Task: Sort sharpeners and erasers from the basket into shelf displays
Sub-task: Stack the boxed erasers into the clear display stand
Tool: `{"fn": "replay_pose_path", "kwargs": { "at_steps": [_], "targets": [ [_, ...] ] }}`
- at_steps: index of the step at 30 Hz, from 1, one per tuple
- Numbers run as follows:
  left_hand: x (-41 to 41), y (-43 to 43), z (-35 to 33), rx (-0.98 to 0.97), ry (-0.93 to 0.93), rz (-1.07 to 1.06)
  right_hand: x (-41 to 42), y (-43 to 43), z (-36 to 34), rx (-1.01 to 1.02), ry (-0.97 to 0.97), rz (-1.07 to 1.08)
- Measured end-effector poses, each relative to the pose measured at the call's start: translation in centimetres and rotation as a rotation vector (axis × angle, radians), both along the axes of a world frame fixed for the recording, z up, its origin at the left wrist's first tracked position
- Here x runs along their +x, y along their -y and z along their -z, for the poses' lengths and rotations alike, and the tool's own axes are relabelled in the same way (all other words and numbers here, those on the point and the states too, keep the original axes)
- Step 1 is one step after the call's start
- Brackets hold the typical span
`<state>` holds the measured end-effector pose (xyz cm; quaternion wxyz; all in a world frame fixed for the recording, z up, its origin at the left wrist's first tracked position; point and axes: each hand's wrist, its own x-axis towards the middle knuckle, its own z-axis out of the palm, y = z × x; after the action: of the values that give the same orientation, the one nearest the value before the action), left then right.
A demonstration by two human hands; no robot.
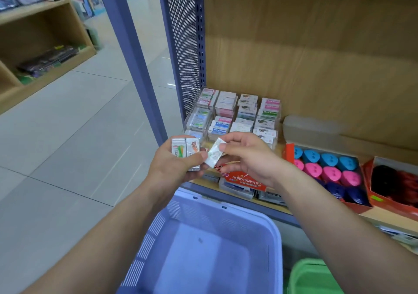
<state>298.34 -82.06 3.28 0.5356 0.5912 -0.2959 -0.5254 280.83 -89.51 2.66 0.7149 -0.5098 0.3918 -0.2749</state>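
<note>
Nearest to us, below both wrists, stands the blue basket [276,244]. Just to its right, under our right forearm, shows the corner of a green basket [313,278].

Above the blue basket's far rim we hold our two hands close together. Our left hand [174,166] is curled round a small stack of erasers [186,151] — wrapped packets side by side in the palm, with the thumb laid across their lower part. Our right hand [248,158] pinches a single eraser [214,154] between thumb and forefinger. This white wrapped packet is tilted, and its lower end sits just beside our left thumb.

Directly beneath the right hand, at the shelf's front edge, lies a red carton [245,180] marked "Hard Eraser", partly hidden by that hand. Just beyond the fingers of both hands stands the clear display [237,115], its compartments filled with erasers in pink, blue and green wrappers.

To the right of the right hand an open red box [288,155] holds the sharpeners [329,159] — blue at the back, pink in the middle, dark blue nearest. Further right a second red box [398,206] holds black and red pieces that we cannot make out.

Beyond the left hand rises a perforated blue panel [183,44]. Far off to its left, across the tiled floor [67,146], stands a wooden shelf unit [45,22].
</note>
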Motion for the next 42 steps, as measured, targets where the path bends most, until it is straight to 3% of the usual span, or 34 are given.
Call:
{"fn": "replay_pose_path", "kwargs": {
  "at_steps": [4,9,16,18,23,36,42],
  "targets": [
    [-1.2,0.1,-0.4,-0.009,0.011,0.028,-0.7,-0.5,0.0,-0.084,-0.003,0.033],
    [-1.9,0.3,-0.5,0.000,0.026,0.024,-1.4,-1.0,-0.4,0.042,0.130,0.077],
    [-1.9,0.2,-0.2,0.045,0.109,0.047,-2.4,-0.8,-0.2,0.012,0.045,0.156],
    [-1.5,0.0,0.1,0.067,0.170,0.061,-2.8,-0.5,0.1,-0.026,-0.037,0.185],
    [-0.6,-0.1,1.1,0.101,0.233,0.079,-4.3,2.2,2.5,-0.323,-0.459,0.297],
    [-1.6,2.2,2.0,0.033,0.186,0.120,-2.3,15.8,6.9,-0.533,-0.654,0.474],
    [-1.3,2.4,2.5,0.055,0.151,0.108,-2.2,17.1,8.0,-0.838,-1.001,0.261]
  ]
}}
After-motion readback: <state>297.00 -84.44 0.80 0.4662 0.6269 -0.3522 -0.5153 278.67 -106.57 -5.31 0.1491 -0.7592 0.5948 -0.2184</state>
